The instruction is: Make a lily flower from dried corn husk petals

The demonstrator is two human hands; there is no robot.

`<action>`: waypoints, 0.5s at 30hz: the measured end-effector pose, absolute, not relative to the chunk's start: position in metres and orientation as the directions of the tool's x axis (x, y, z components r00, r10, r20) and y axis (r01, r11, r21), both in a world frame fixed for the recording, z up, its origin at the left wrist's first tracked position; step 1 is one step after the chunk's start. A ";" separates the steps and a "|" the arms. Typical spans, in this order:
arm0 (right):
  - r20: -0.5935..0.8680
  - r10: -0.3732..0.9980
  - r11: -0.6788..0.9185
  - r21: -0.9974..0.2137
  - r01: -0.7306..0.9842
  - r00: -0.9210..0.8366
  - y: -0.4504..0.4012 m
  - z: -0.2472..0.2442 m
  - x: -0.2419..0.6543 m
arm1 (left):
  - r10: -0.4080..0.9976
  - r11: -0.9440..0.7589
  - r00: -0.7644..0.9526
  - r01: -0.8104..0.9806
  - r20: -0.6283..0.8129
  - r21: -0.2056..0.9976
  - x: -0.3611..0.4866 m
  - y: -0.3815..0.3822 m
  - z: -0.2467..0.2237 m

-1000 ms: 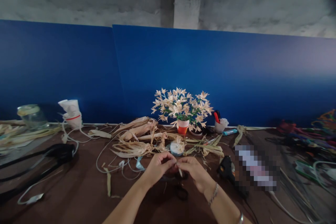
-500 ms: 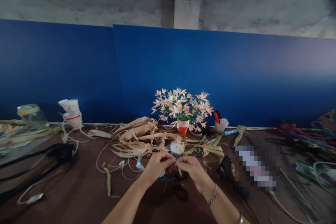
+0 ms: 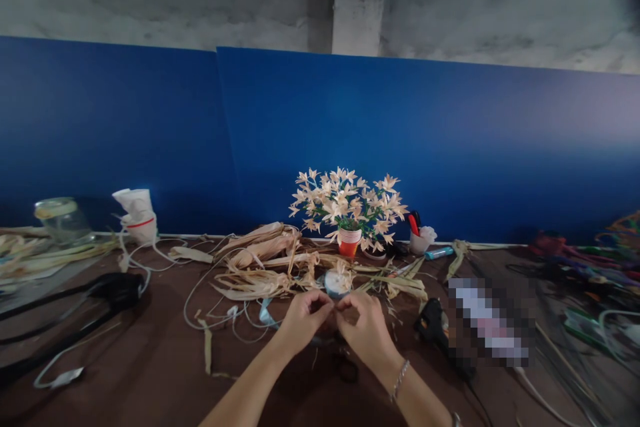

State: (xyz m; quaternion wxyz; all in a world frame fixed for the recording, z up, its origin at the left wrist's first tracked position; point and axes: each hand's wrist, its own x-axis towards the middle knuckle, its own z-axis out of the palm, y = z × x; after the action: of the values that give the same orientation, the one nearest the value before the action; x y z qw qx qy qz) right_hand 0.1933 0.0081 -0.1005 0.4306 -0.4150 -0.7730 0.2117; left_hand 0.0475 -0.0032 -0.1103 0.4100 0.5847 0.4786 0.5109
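My left hand [image 3: 306, 321] and my right hand [image 3: 364, 321] meet above the middle of the brown table, thumbs and forefingers pinched almost tip to tip. Whatever small thing sits between the fingertips is too hidden to make out. Just beyond the fingers stands a round bluish-white roll [image 3: 336, 283] with pale husk on top. Dried corn husks [image 3: 260, 257] lie in a heap behind my left hand. Further back, a bunch of pale husk flowers [image 3: 345, 197] on green stems rises from an orange and white paper cup [image 3: 349, 243].
A black glue gun [image 3: 434, 327] lies right of my right hand. White cable [image 3: 187, 310] loops across the left side. Black straps [image 3: 115, 290], a glass jar [image 3: 63, 223] and a white cup [image 3: 140, 223] are further left. Coloured cords [image 3: 595, 260] pile up at far right.
My hands have turned slightly and drawn close at the fingertips. A pale pointed piece that showed under my right fingers is now out of sight.
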 end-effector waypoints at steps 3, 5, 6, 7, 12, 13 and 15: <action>0.602 0.746 0.634 -0.507 0.584 -0.286 0.004 -0.099 0.194 | 0.986 -0.165 -0.012 0.102 0.167 0.981 0.051 -0.002 -0.112; 0.643 0.711 0.648 -0.440 0.622 -0.285 0.004 -0.099 0.195 | 0.996 -0.094 -0.006 0.011 0.095 0.995 0.055 -0.003 -0.113; 0.659 0.698 0.650 -0.417 0.636 -0.281 0.004 -0.099 0.195 | 0.998 -0.057 0.006 -0.045 0.057 0.997 0.058 -0.003 -0.113; 0.671 0.688 0.649 -0.399 0.648 -0.275 0.004 -0.099 0.195 | 0.999 -0.023 0.020 -0.100 0.025 0.995 0.060 -0.004 -0.114; 0.693 0.669 0.643 -0.358 0.677 -0.269 0.005 -0.099 0.196 | 0.998 0.062 0.030 -0.244 -0.057 0.968 0.064 -0.007 -0.116; 0.693 0.667 0.644 -0.354 0.678 -0.272 0.005 -0.099 0.196 | 0.998 0.069 0.029 -0.255 -0.063 0.965 0.064 -0.007 -0.116; 0.694 0.667 0.644 -0.355 0.677 -0.271 0.005 -0.099 0.196 | 0.998 0.067 0.027 -0.266 -0.062 0.962 0.063 -0.006 -0.116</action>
State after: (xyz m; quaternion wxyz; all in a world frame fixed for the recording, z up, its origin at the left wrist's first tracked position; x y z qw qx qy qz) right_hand 0.1960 0.0048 -0.0991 0.4320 -0.4217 -0.7972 -0.0056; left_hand 0.0634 -0.0065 -0.1158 0.5833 0.4161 0.4395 0.5418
